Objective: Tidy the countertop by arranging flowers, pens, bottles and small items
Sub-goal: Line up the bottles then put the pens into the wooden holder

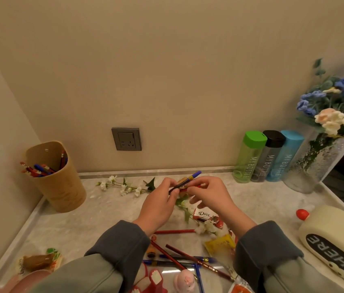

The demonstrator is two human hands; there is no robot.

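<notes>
Stretching under a plain beige wall, the marbled countertop [65,225] met a corner at nine o'clock, where a tan holder [61,187] stood with pens in it. A grey socket [126,138] sat at twelve. Over the middle, the left hand [158,206] and right hand [211,195] pinched a blue pen [185,181] between fingertips. Three bottles [266,157] stood at two o'clock, just beside a glass vase [314,163]. Loose pencils [179,258] lay at six.
</notes>
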